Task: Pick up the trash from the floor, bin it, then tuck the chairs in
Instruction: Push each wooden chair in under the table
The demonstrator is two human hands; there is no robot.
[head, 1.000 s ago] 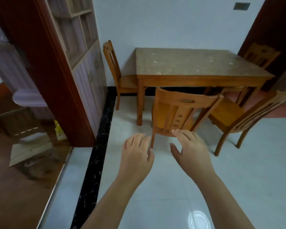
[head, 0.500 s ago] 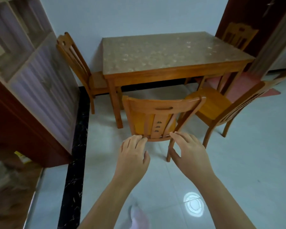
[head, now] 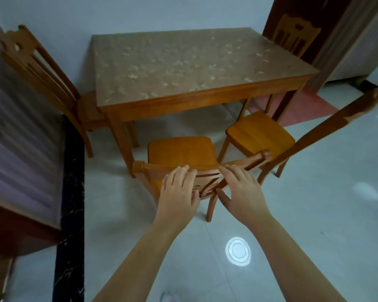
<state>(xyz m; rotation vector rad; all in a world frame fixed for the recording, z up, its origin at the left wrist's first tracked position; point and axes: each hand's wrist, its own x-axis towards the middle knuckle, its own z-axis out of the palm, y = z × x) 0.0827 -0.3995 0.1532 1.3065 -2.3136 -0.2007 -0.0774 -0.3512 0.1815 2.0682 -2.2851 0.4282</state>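
Wooden near chair (head: 181,151) stands pulled out before table (head: 183,62) near long edge, seat outside tabletop, backrest toward camera. Left hand (head: 179,192) and right hand (head: 242,190) lie side by side on its top rail (head: 148,167), fingers straight over rail, thumbs spread toward each other; grip open on both, nothing clasped. Second chair (head: 260,136) at table's near right corner, angled, pulled out. Third chair (head: 42,68) at table's left end, seat partly under. Fourth chair (head: 297,35) beyond table's far right corner.
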